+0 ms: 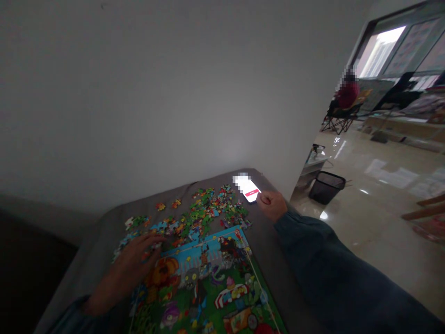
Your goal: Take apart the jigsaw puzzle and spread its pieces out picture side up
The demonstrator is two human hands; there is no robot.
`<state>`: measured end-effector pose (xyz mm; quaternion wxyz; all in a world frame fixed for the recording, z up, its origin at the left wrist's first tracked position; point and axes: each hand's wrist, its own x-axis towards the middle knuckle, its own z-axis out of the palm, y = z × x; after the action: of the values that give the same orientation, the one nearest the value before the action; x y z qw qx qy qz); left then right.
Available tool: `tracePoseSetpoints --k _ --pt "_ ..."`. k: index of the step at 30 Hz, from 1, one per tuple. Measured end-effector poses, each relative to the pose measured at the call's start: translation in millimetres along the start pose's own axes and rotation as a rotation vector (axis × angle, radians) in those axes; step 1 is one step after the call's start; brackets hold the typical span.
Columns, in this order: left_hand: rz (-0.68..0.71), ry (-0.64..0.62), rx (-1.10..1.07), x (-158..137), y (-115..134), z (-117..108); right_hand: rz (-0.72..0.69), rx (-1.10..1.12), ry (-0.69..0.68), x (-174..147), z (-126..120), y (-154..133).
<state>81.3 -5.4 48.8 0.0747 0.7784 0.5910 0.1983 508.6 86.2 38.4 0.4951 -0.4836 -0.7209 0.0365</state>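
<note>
My right hand point(273, 205) is closed, with curled fingers at the lower right corner of a phone point(248, 189). The phone lies on the grey cloth, its screen lit white with a red bar. My left hand point(134, 260) is open, slightly blurred, with fingers stretched over the upper left edge of a cartoon puzzle board point(212, 283). Whether its fingertips touch the pieces beneath, I cannot tell. Beyond the board spreads a heap of loose jigsaw pieces point(198, 215). Two orange pieces point(168, 204) lie apart from the heap, toward the wall.
A grey cloth point(267, 250) covers the table, which stands against a pale wall point(174, 93). On the shiny floor at right is a black wastebasket point(326, 188). Farther back, a person in red point(347, 94) sits on a folding chair point(339, 118) near a window.
</note>
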Motion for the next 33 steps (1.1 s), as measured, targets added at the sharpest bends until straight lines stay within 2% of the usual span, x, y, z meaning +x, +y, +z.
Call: tracePoseSetpoints --k 5,10,14,17,20,24,28,33 --pt "-0.068 0.104 -0.055 -24.0 -6.0 5.3 -0.087 0.025 0.016 -19.2 0.5 -8.7" --pt "-0.139 0.108 -0.046 -30.1 -4.4 2.2 -0.133 0.006 0.068 -33.9 -3.0 -13.9" --pt "-0.203 0.147 -0.031 -30.9 -3.9 4.2 -0.134 -0.039 0.119 -34.3 -6.7 -10.9" --pt "-0.222 0.129 -0.034 -32.6 -6.4 6.8 -0.13 -0.069 0.124 -34.5 -8.6 -8.3" --pt "-0.213 0.105 -0.024 -34.1 -9.5 7.0 -0.123 -0.093 0.108 -36.0 -10.5 -6.6" --pt "-0.152 0.182 0.05 -34.2 -13.7 6.0 -0.105 -0.118 0.063 -37.7 -12.9 -3.2" --pt "-0.148 0.203 0.072 -33.7 -17.6 7.7 -0.096 -0.139 0.047 -39.0 -14.1 2.0" --pt "-0.108 0.12 0.053 -35.6 -19.1 10.2 -0.085 -0.149 0.058 -39.3 -14.4 6.1"
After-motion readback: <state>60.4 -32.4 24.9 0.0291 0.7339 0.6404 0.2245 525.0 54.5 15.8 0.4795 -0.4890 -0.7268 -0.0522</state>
